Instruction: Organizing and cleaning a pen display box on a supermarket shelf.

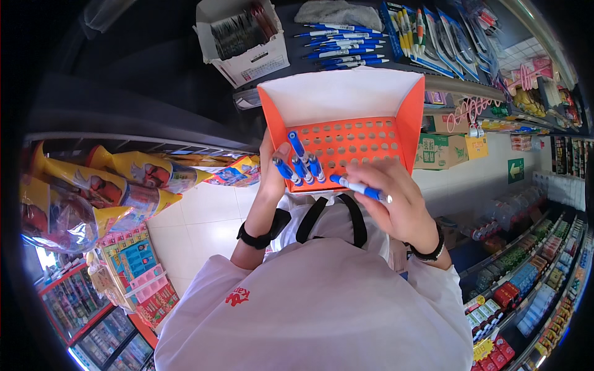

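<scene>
An orange cardboard pen display box (366, 132) with a white inner lid panel is in front of my body. Rows of round holes pierce its orange insert. My left hand (274, 162) grips the box's left side, its thumb over the edge. Several blue-and-white pens (304, 169) stand in holes at the near left corner, leaning at different angles. In my right hand (394, 195) is another blue-and-white pen (355, 185), held slanted between thumb and fingers above the near edge of the insert. Its left end is close to the holes; whether it touches them I cannot tell.
On the dark shelf beyond the box lie several blue-and-white pens (343, 44), a grey cloth (338, 13) and a worn white carton (243, 46). Carded goods (445, 41) sit to their right. Yellow snack bags (125, 181) hang at left; stocked shelves (519, 283) stand at right.
</scene>
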Action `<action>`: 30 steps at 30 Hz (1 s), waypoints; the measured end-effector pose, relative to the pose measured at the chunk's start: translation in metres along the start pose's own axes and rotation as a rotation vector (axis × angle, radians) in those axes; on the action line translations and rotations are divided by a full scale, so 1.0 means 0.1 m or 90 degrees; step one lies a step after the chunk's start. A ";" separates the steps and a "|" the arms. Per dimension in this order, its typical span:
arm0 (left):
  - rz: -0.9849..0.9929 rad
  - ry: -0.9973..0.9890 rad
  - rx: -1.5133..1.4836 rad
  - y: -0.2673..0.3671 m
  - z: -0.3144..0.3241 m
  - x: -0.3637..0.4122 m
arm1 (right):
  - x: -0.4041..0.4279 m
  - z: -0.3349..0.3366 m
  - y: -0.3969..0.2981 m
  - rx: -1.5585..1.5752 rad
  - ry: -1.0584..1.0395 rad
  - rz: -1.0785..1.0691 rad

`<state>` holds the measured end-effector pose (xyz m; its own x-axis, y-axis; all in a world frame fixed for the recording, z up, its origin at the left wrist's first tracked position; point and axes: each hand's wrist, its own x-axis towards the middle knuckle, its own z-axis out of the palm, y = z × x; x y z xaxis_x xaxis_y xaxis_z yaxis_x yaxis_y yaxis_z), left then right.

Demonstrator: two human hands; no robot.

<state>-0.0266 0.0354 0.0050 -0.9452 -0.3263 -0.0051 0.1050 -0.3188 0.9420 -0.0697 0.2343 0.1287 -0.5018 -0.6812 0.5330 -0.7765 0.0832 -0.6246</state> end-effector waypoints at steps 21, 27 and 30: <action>0.084 -0.039 0.092 0.19 0.06 -0.15 | -0.26 0.04 -0.12 -0.012 0.040 0.072; 0.131 -0.036 0.174 0.29 0.18 -0.08 | -0.19 0.06 -0.09 0.001 0.035 0.097; 0.127 -0.040 0.198 0.33 0.24 -0.06 | -0.17 0.12 -0.04 0.010 0.016 0.113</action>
<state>-0.0244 0.0482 0.0442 -0.9339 -0.2962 0.2003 0.1991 0.0346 0.9794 -0.0537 0.2369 0.1154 -0.6397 -0.6388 0.4274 -0.6692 0.1893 -0.7186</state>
